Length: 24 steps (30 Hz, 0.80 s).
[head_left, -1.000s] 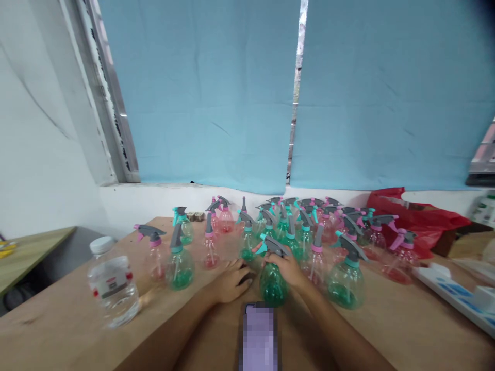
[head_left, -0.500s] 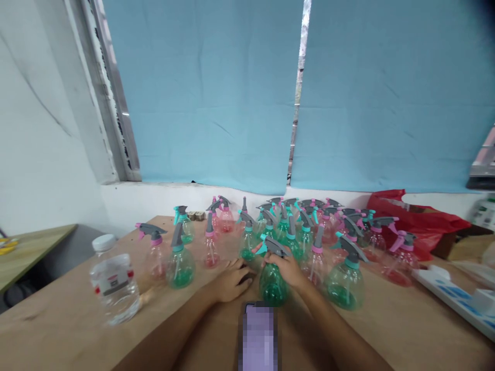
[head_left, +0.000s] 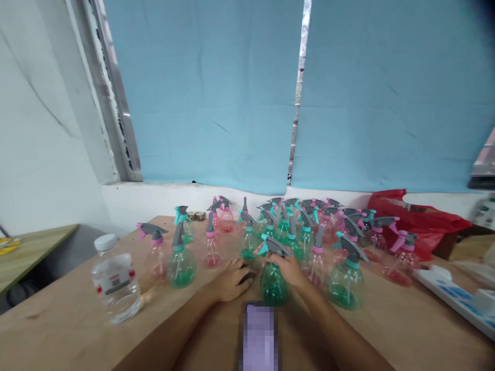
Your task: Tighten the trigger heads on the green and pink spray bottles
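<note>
"What's nearest?"

"The phone [head_left: 259, 337], lying on the tabletop [head_left: 305, 348]. Just past its far end, slightly right, the green spray bottle [head_left: 274, 289] stands upright."

"And each grip?"

"The right hand [head_left: 286, 264] is closed round that bottle's neck, below the grey spray head [head_left: 279, 249]. Left of the phone's far end, the left hand [head_left: 231, 282] rests loosely spread, palm down, with nothing visible in it."

"How would the bottle handle?"

"Light, I'd judge: thin, springy plastic, hardly fragile, but slippery on its round belly. I can't tell whether the darker green low down is liquid or only tint; liquid would make it bottom-heavy."

"So where to take hold?"

"The neck, I think: narrow and stiff, with the head above as a stop. Best clear of the teal trigger [head_left: 263, 249], which gives under pressure."

"Farther out?"

"Other spray bottles [head_left: 248, 244], green and pink, crowd beyond the phone; past them hangs a blue curtain [head_left: 216, 103]."
</note>
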{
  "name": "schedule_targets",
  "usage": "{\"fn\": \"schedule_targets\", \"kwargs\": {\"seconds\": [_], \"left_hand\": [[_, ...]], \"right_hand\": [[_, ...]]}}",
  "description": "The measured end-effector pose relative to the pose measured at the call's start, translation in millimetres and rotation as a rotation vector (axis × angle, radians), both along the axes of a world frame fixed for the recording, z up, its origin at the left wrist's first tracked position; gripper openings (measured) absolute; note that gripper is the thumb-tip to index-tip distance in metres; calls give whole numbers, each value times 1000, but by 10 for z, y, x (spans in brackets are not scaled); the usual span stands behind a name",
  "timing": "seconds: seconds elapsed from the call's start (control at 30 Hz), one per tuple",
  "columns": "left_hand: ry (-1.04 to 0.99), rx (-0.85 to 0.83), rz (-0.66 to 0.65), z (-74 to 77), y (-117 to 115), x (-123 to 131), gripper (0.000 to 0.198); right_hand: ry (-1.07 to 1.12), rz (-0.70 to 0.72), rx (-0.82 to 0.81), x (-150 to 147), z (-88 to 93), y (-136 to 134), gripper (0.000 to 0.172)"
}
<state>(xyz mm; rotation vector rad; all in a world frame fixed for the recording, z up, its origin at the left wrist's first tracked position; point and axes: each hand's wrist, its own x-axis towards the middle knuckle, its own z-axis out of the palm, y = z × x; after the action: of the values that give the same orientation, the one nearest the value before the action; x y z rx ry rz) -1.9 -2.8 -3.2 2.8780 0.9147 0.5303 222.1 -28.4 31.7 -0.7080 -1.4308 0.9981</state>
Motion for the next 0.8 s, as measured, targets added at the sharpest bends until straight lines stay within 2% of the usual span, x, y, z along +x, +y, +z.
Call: {"fn": "schedule_targets", "kwargs": {"seconds": [0.13,0.27,0.47,0.63,0.8], "left_hand": [[-7,-7,4,-1,4,2,23],[-18,-11,-14,0,8,1,24],[-4,-15,-6,17,1,5,26],[-1,7,-8,38,-22,7,23],[-28,38,-10,9,17,13,19]], "right_hand": [[5,-72,-15,-2,-15,12,14],[-14,-42,6,-3,6,-4,19],[39,21,-9,-7,-16,-2,14],[-21,-133,45,-4,-92,-6,23],[-209,-221,201,-15,-296,-55,31]]}}
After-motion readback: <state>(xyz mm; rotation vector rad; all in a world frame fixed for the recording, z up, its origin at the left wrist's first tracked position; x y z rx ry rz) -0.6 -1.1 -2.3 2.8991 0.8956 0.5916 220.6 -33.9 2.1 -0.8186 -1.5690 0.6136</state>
